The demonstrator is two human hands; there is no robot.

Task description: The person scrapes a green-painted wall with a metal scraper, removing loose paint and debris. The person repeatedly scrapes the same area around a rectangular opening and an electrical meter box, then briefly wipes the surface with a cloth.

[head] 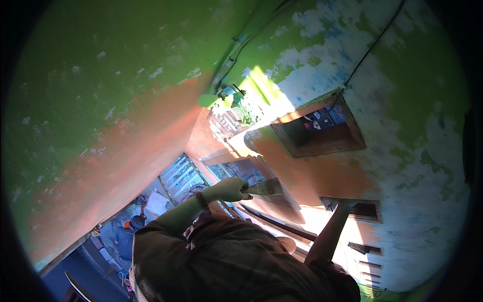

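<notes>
My left hand (231, 188) is closed around a broad, flat scraper (265, 187), its blade pointing right. A bracelet circles that wrist. Behind the scraper stands a framed window or door panel (241, 170). To the right, my other arm is stretched out, and my right hand (344, 207) is at the left part of a small framed wall opening (365, 211). Its fingers are partly hidden and washed out by light, so the grip is unclear. Around it the wall (339, 177) carries orange paint, green paint and pale bare patches.
A larger framed opening (320, 128) sits higher up. Cables (366, 56) run along the wall, and a pipe (224, 73) follows the corner. Far below, a person (126, 238) is beside a white board (156, 203). A dark beam (279, 222) slants past my chest.
</notes>
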